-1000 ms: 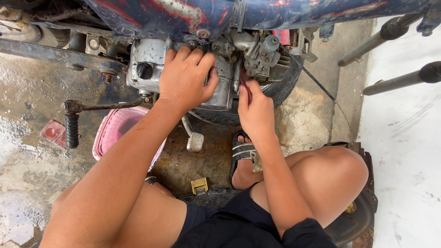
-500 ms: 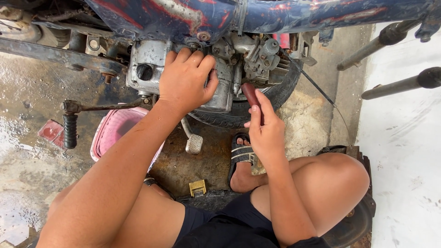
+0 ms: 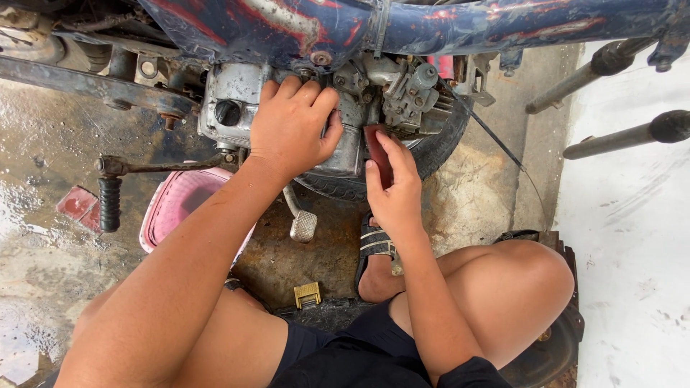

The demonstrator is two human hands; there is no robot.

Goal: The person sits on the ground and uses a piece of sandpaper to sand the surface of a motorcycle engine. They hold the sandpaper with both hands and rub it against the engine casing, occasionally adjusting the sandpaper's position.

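Observation:
My left hand (image 3: 291, 126) lies flat on the grey engine casing (image 3: 230, 108) of a dark blue motorbike, fingers spread over its top edge. My right hand (image 3: 394, 188) grips a dark red tool handle (image 3: 376, 147) that points up toward the carburettor (image 3: 402, 90); its tip is hidden among the engine parts. Both hands work under the blue frame tube (image 3: 431, 25).
A kick-start lever with a black rubber end (image 3: 110, 203) juts left. A pink basket (image 3: 180, 205) sits under the engine beside a metal foot pedal (image 3: 303, 224). A black tyre (image 3: 431, 154) lies behind. Two footpeg bars (image 3: 632, 133) reach in from the right. My sandalled foot (image 3: 374, 251) rests on wet concrete.
My right hand has pulled back slightly from the carburettor, and the red tool handle now shows in its grip. My left hand has stayed on the casing.

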